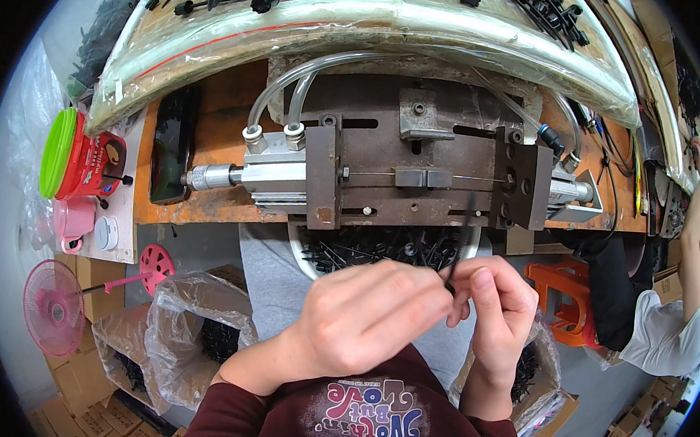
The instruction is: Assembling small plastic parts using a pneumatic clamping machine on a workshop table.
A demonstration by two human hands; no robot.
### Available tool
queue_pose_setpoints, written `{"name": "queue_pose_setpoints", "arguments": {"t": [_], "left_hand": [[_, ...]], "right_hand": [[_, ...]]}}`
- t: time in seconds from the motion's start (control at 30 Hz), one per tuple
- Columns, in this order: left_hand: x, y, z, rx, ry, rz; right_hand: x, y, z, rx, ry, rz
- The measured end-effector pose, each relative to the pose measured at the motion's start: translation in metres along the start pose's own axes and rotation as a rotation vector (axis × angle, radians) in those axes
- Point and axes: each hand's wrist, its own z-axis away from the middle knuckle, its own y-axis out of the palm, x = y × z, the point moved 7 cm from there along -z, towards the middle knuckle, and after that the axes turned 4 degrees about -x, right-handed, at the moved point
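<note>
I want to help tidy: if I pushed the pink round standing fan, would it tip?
The pink fan might tip: it's wide on top, above a thin black-and-pink pole. The round pink base has big holes, so it's probably light.

I stood watching as the left of two fisheye cameras on the person's head looked steeply down, facing forward over the near edge of the table (226, 115). The left hand (376, 312) and right hand (495, 307) were close beneath it, short of that edge, and its view spread well past the near corners, straight edges bowing toward the rim
</note>
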Motion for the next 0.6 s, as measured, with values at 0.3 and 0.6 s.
{"name": "queue_pose_setpoints", "arguments": {"t": [0.3, 0.6], "left_hand": [[0.024, 0.013, -0.002, 0.035, -0.028, -0.356], [0.026, 0.019, -0.010, 0.130, -0.054, -0.487]], "right_hand": [[-0.001, -0.006, 0.004, 0.002, -0.011, 0.112], [0.010, -0.009, 0.003, -0.015, -0.059, 0.165]]}}
